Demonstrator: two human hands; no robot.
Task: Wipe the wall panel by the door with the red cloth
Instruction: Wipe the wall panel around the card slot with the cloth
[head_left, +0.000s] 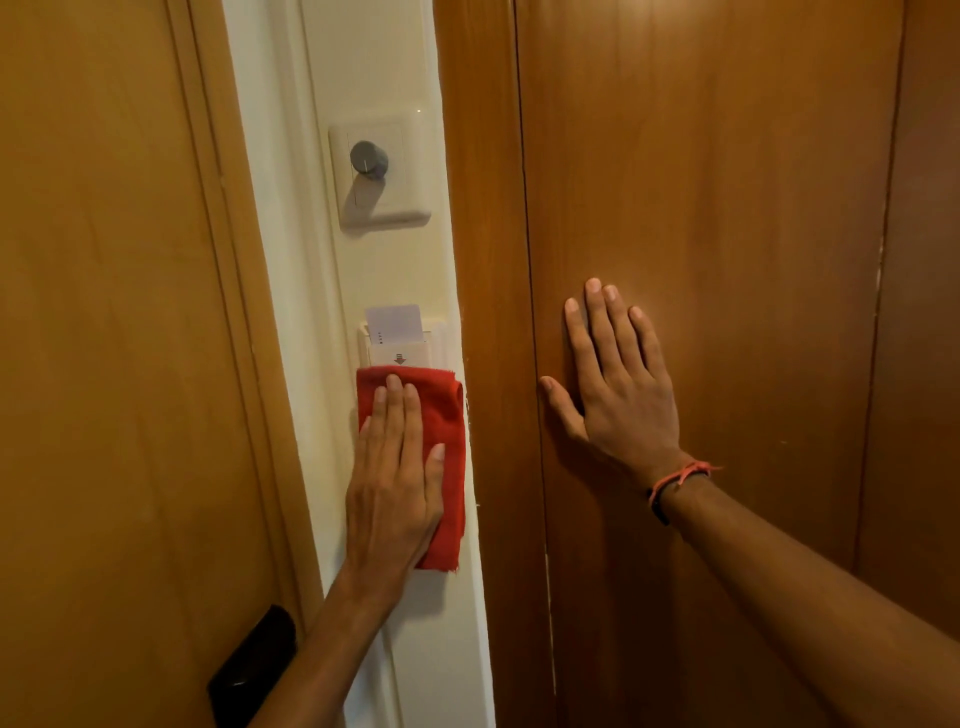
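A: How far has the person got with the wiping?

B: The work looks to be under way, somewhere in the middle. The left hand (392, 488) lies flat on the folded red fabric cloth (441, 415) and presses it against the narrow cream-painted wall panel (395, 260), which runs between the light wooden door (104, 312) and the darker brown wooden panelling (727, 182).

A: Is the grip closed on the cloth?

B: No. The fingers are stretched out straight and together, palm down, so the cloth is pinned to the wall rather than clutched. The right hand (618, 379) is spread wide and empty, resting flat on the darker panelling, apparently for support.

A: Where does the cloth sit along the panel?

B: Just below the white plastic key-card holder (402, 343) with a pale card (394, 319) standing in its slot. The cloth's top edge touches or all but touches the holder's lower rim. The white switch plate with the grey round dimmer knob (369, 159) is well above, apart from the cloth.

A: What is left, then?

B: That is a judgement only, since the paint shows no clear wet or clean streak. The stretch around and above the card holder, the dimmer plate and the upper panel seem still to be covered, and possibly the strip below the hand down towards the black door-lock plate (254, 670).
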